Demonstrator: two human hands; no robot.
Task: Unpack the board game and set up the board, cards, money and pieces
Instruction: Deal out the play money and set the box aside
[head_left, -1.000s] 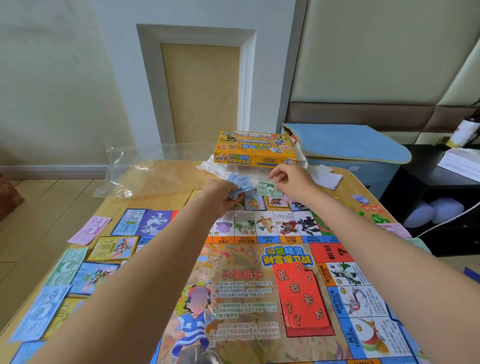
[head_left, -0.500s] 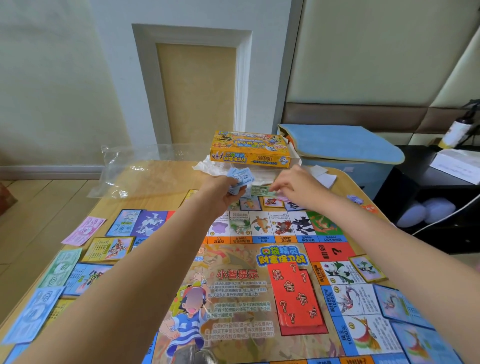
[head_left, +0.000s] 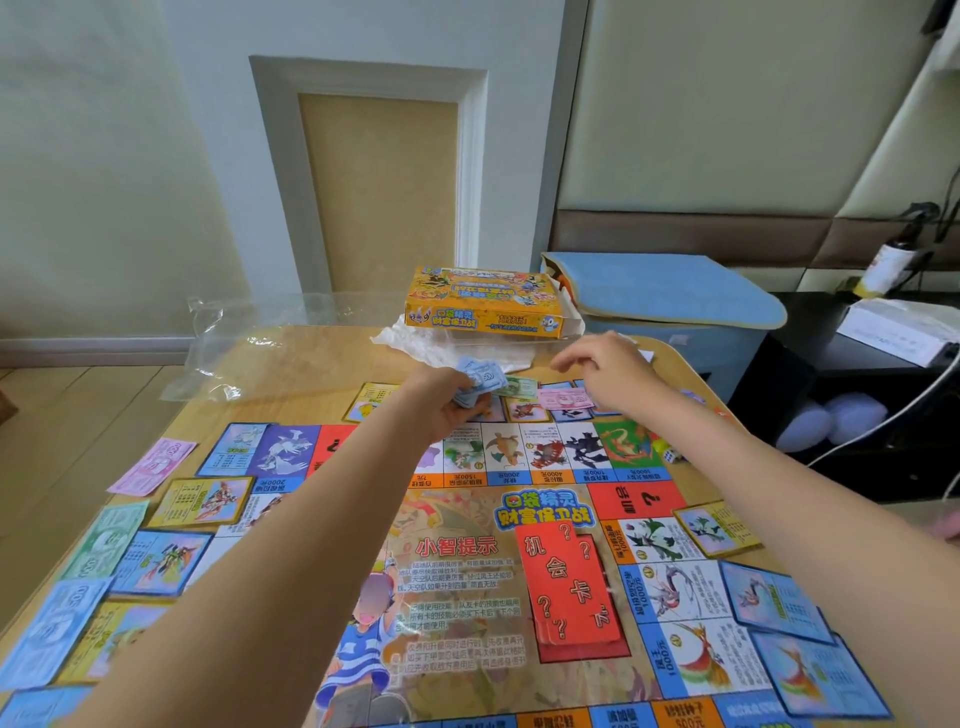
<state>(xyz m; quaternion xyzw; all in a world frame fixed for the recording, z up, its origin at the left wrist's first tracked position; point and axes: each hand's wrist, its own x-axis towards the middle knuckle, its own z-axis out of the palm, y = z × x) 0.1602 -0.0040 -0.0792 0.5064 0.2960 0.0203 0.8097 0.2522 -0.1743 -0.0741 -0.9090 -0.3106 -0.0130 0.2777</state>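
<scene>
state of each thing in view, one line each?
Board: unfolded flat on the table.
Red card deck: stacked face down on the board.
Game box: at the table's far edge.
Blue banknotes: bundle held in the left hand.
Pink banknote: lying flat, loose.
Right hand: fingers relaxed, holding nothing.
Plastic bag: crumpled, flat.
</scene>
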